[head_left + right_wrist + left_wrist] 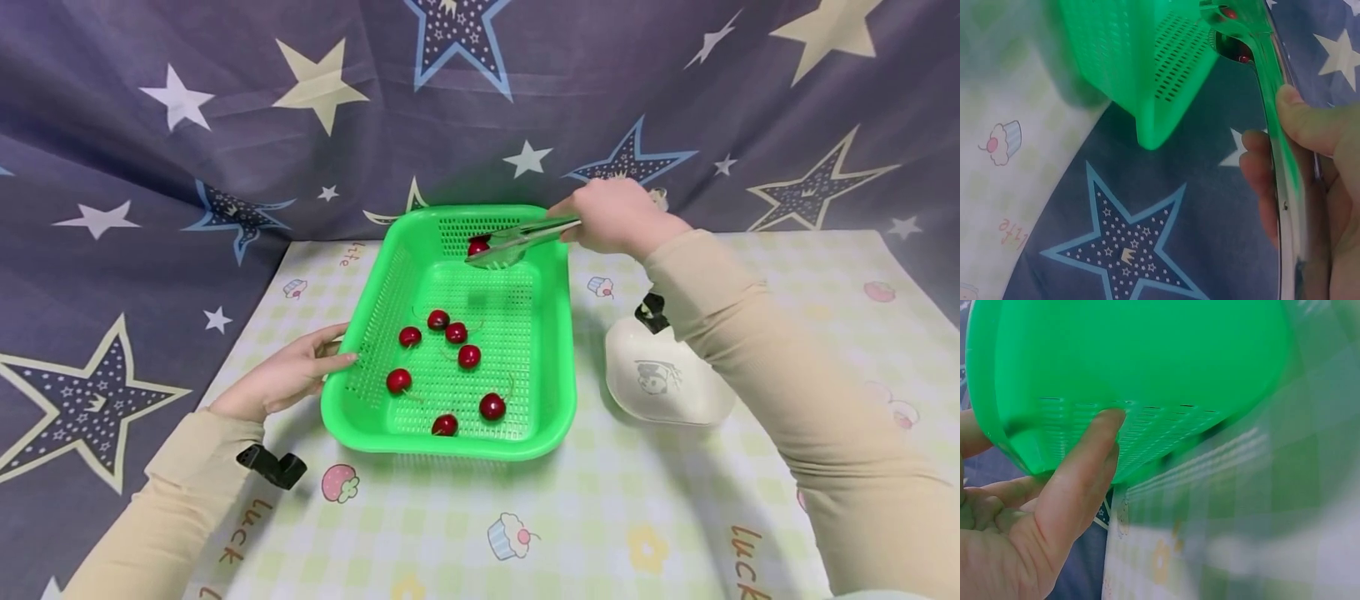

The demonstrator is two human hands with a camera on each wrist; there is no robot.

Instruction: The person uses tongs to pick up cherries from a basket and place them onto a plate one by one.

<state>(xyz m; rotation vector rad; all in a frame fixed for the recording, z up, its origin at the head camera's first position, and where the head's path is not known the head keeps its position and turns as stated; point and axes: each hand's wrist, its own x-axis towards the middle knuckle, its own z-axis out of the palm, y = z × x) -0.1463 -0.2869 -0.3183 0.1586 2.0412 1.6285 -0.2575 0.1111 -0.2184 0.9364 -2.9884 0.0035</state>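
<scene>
My left hand [300, 367] holds the left rim of a green plastic basket [558, 392]; its thumb lies over the edge and its fingers [1079, 472] reach along the outer wall. Several red cherries [469, 357], some with stems, lie spread on the basket's perforated floor. Over the far right corner, my right hand [611, 217] grips metal tongs [528, 233] by the handle. Between the tips of the tongs sits another cherry [477, 247], partly hidden by the metal. In the right wrist view, specks of red show between the heads of the tongs.
A white dish with a panda print [667, 375] stands to the right of the basket, partly behind my right forearm. The table has a checked cloth [585, 517] with cupcake and strawberry prints. Behind it hangs a dark curtain [465, 133] with stars.
</scene>
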